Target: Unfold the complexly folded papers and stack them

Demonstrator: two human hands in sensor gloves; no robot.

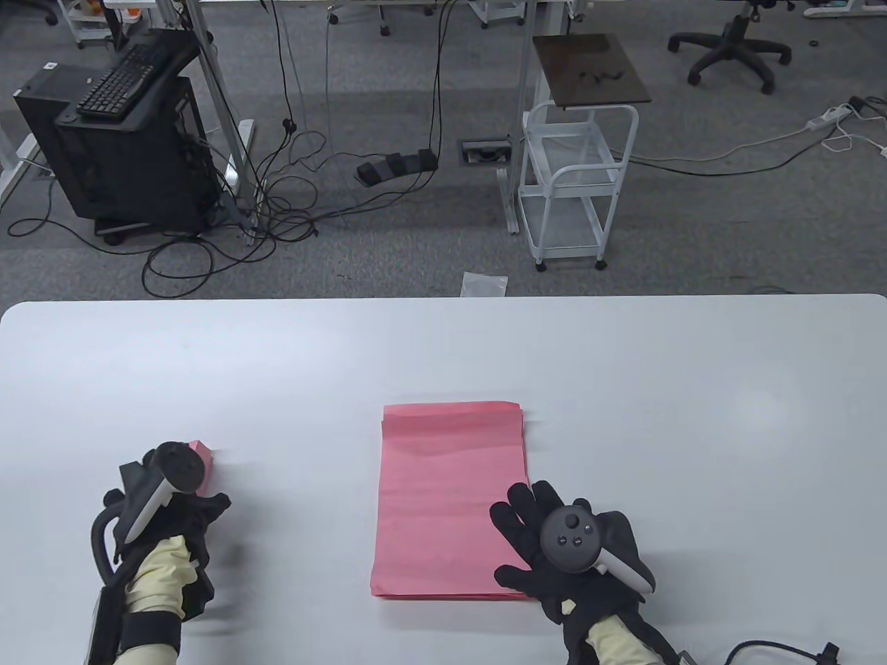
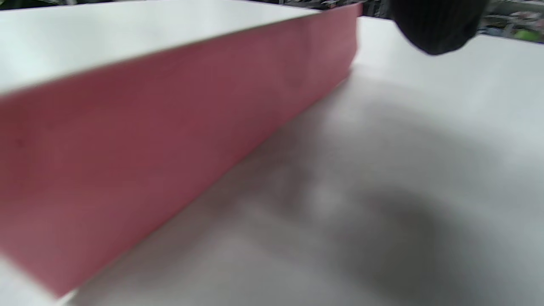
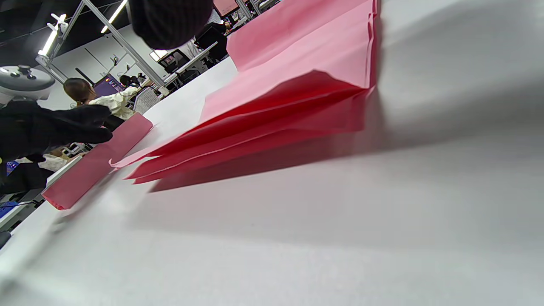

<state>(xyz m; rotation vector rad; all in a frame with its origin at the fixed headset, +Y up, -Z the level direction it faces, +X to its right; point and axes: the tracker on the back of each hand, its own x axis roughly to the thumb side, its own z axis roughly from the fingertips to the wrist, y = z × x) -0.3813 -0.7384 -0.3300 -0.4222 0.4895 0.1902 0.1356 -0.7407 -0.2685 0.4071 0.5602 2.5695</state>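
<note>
A stack of unfolded pink papers (image 1: 447, 499) lies flat at the table's middle front; its creased sheets also show in the right wrist view (image 3: 297, 80). My left hand (image 1: 197, 495) is at the front left and grips a folded pink paper (image 1: 203, 451), a long narrow strip that fills the left wrist view (image 2: 170, 127) and shows in the right wrist view (image 3: 97, 165). My right hand (image 1: 530, 530) rests flat with fingers spread on the stack's lower right edge, holding nothing.
The white table (image 1: 693, 415) reaches across the view, its far edge at mid-frame. A black cable (image 1: 776, 651) lies at the front right corner. Beyond the table are a white cart (image 1: 575, 187) and a computer tower (image 1: 118, 152) on the floor.
</note>
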